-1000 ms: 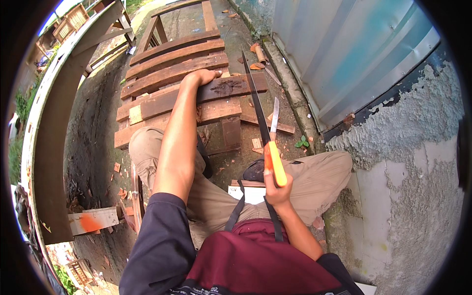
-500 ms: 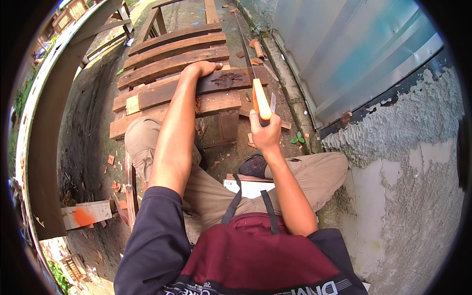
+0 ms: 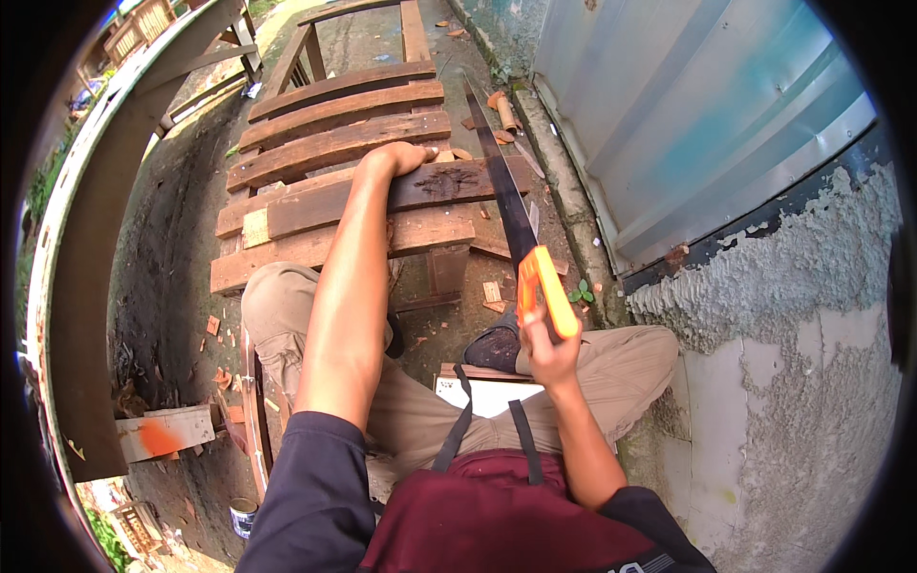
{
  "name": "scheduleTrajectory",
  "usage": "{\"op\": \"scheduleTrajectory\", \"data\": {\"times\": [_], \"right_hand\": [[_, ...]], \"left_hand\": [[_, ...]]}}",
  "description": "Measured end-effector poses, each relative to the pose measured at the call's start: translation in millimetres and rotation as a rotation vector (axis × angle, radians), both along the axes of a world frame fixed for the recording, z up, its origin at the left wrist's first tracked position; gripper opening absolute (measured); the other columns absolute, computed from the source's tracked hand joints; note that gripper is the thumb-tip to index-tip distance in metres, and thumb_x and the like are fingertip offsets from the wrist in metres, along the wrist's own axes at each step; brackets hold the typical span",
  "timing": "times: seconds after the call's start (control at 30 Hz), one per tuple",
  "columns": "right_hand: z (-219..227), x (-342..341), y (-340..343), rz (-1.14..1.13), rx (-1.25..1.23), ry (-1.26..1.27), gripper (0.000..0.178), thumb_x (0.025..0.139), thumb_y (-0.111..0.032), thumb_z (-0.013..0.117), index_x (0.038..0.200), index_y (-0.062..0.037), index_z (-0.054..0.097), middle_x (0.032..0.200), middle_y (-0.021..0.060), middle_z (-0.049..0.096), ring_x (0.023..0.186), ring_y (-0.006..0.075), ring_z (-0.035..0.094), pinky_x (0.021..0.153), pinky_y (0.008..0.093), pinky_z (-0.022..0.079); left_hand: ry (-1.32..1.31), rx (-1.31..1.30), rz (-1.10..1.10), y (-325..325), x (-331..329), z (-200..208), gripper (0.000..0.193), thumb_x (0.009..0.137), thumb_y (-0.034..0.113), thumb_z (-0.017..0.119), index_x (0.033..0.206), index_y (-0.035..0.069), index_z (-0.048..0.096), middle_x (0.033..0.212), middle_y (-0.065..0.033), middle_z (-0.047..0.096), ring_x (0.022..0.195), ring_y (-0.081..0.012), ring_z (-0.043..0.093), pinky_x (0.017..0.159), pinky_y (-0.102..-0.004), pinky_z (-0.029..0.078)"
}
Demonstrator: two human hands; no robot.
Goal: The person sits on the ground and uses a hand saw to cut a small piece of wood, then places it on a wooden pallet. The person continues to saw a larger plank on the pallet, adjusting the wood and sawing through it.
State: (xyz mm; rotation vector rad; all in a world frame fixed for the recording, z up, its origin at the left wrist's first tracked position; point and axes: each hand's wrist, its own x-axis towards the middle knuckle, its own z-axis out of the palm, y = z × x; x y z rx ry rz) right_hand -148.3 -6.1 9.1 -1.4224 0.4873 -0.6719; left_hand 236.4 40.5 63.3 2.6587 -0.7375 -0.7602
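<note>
1. Right grip [image 3: 552,355]: closed around the orange handle of a hand saw [image 3: 513,218], right of centre, near side of the work.
2. Saw: handle near, dark blade running far and slightly left, tip out past the plank.
3. Blade crosses the dark plank [image 3: 458,183] close to its right end. Can't tell if teeth are touching or into the wood.
4. Plank: lies left-right across the near part of the slatted wooden counter [image 3: 344,138], right end overhanging. Dark rough patch on top, left of the blade.
5. Left grip [image 3: 396,158]: on the plank's far edge, left of the blade and well apart from it. Fingers mostly hidden, so can't tell how tightly they're curled.
6. Knife [image 3: 534,218]: right of the blade, partly hidden behind the saw.
7. Wood offcuts [image 3: 493,292]: on the ground, left of the saw handle. Small green plant [image 3: 581,292] just right of the handle.
8. Right side: corrugated metal sheet [image 3: 707,115], with a rough peeling wall [image 3: 764,315] nearer.
9. Left side: pale board with an orange paint mark [image 3: 167,435]; a can [image 3: 243,516] nearer, beside the left sleeve.
</note>
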Motion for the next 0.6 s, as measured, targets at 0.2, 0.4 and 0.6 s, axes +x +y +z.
{"op": "scheduleTrajectory", "data": {"times": [0.2,0.4,0.6], "right_hand": [[32,89,-29,0.078,-0.033,-0.034,0.015,0.098,-0.008,0.061,0.086,-0.0008,0.056,0.063,0.0013,0.055,0.051,0.0100,0.054,0.050,0.0284,0.047],[20,80,-15,-0.055,-0.133,-0.036,0.025,0.098,-0.019,0.069,0.084,0.0020,0.068,0.064,-0.0020,0.060,0.060,0.0055,0.053,0.056,0.0257,0.040],[59,93,-24,-0.030,-0.096,0.091,0.035,0.098,-0.027,0.068,0.079,0.0021,0.067,0.062,-0.0018,0.059,0.058,0.0074,0.051,0.054,0.0307,0.039]], "left_hand": [[0.033,0.002,0.012,3,4,-3,0.073,0.095,0.068,0.050,0.138,0.011,0.064,0.147,-0.0188,0.056,0.139,-0.0344,0.051,0.116,-0.0451,0.036],[0.093,0.006,0.020,0,8,-8,0.077,0.092,0.070,0.052,0.141,0.011,0.061,0.149,-0.0192,0.054,0.137,-0.0356,0.052,0.115,-0.0468,0.036],[0.084,0.120,0.049,-4,10,5,0.091,0.087,0.079,0.050,0.149,0.013,0.052,0.156,-0.0178,0.046,0.143,-0.0364,0.045,0.117,-0.0511,0.035]]}}
